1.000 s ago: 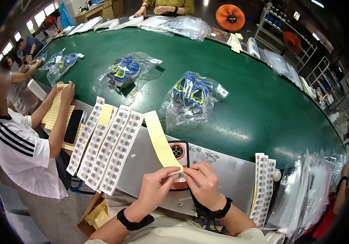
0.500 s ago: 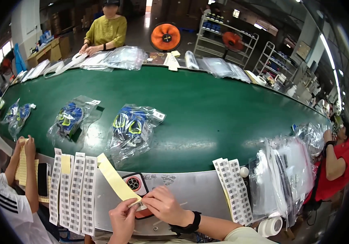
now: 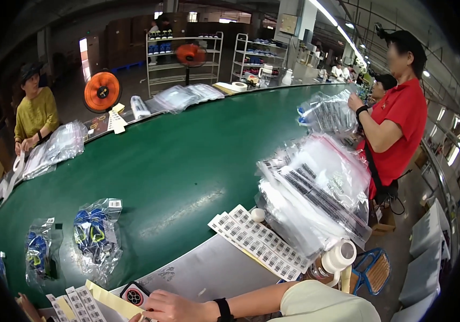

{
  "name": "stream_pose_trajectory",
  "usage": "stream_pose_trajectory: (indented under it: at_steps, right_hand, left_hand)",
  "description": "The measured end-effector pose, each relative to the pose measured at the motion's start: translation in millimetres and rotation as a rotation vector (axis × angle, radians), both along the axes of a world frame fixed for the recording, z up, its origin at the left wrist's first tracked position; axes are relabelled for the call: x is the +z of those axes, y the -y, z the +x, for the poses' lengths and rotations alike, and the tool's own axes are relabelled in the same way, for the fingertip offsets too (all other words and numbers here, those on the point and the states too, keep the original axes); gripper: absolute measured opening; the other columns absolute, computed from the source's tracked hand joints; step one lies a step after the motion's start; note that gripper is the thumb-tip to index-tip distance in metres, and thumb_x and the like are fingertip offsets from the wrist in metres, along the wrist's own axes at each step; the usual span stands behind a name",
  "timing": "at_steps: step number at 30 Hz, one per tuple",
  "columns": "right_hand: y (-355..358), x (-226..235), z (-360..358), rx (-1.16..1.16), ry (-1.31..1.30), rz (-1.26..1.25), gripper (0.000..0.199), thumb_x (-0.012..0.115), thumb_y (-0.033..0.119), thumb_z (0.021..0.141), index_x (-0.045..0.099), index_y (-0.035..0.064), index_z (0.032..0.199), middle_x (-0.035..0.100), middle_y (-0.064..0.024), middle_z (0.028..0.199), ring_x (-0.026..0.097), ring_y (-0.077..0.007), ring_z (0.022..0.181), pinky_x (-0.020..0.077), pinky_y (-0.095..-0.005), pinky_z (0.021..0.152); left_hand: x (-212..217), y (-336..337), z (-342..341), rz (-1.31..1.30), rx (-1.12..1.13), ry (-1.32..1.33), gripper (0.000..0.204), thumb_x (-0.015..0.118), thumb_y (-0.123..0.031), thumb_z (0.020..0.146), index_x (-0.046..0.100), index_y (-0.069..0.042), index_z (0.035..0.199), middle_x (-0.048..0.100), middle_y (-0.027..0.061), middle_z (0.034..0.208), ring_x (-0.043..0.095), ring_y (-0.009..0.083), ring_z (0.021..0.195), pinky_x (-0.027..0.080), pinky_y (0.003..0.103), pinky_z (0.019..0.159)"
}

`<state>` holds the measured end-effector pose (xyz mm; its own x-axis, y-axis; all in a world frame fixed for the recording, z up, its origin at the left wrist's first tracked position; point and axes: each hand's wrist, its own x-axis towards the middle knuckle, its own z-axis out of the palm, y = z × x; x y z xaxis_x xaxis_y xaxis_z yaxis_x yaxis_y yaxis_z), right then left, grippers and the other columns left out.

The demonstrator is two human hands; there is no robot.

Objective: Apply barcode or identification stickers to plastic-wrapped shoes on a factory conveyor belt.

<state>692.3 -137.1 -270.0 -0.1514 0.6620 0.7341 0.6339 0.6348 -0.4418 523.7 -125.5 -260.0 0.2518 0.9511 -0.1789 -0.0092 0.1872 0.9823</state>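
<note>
My right hand, with a black band on the wrist, is at the lower edge with its fingers curled together. It is beside the end of a pale yellow paper strip; what the fingertips pinch, if anything, is hidden. Only a sliver of my left hand shows at the bottom, near the same end, its grip cut off by the picture's edge. Just behind my right hand lies a phone with a round camera cluster. Printed label sheets lie to the left of the strip.
Bagged blue shoes lie on the green belt. More label sheets, a stack of clear plastic bags and a white-lidded bottle are at the right. A person in red handles a bag there; another person works across the belt.
The view has swung to the right, so my hands and the strip now sit at the lower edge. My left hand is mostly out of the picture. The person in red is now in fuller view.
</note>
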Motion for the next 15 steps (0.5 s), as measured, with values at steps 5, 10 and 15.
stream_pose_trajectory:
  at_steps: [5, 10, 15]
  right_hand:
    - [0, -5, 5, -0.032, 0.025, 0.005, 0.01, 0.06, 0.013, 0.077, 0.063, 0.0035, 0.079, 0.056, -0.0088, 0.084, 0.053, -0.0265, 0.08, 0.043, -0.0383, 0.073]
    - [1, -7, 6, -0.011, 0.035, 0.005, 0.011, 0.059, 0.013, 0.077, 0.063, 0.003, 0.079, 0.056, -0.009, 0.084, 0.053, -0.0264, 0.08, 0.0427, -0.0383, 0.074]
    - [6, -7, 8, 0.001, 0.035, -0.035, 0.011, 0.059, 0.014, 0.076, 0.062, 0.003, 0.077, 0.056, -0.0108, 0.089, 0.053, -0.0276, 0.084, 0.0425, -0.0382, 0.076]
  left_hand:
    - [-1, 0, 9, 0.003, -0.02, -0.009, 0.027, 0.057, -0.003, 0.092, 0.055, 0.011, 0.115, 0.062, 0.0175, 0.108, 0.062, 0.021, 0.095, 0.055, 0.03, 0.08]
    - [-2, 1, 9, 0.0, 0.002, -0.01, 0.026, 0.057, -0.002, 0.092, 0.055, 0.012, 0.115, 0.062, 0.0175, 0.108, 0.062, 0.0208, 0.094, 0.055, 0.03, 0.079]
    - [-12, 2, 9, 0.032, 0.036, -0.044, 0.027, 0.058, -0.003, 0.092, 0.056, 0.012, 0.115, 0.063, 0.0165, 0.105, 0.062, 0.0194, 0.093, 0.054, 0.029, 0.077]
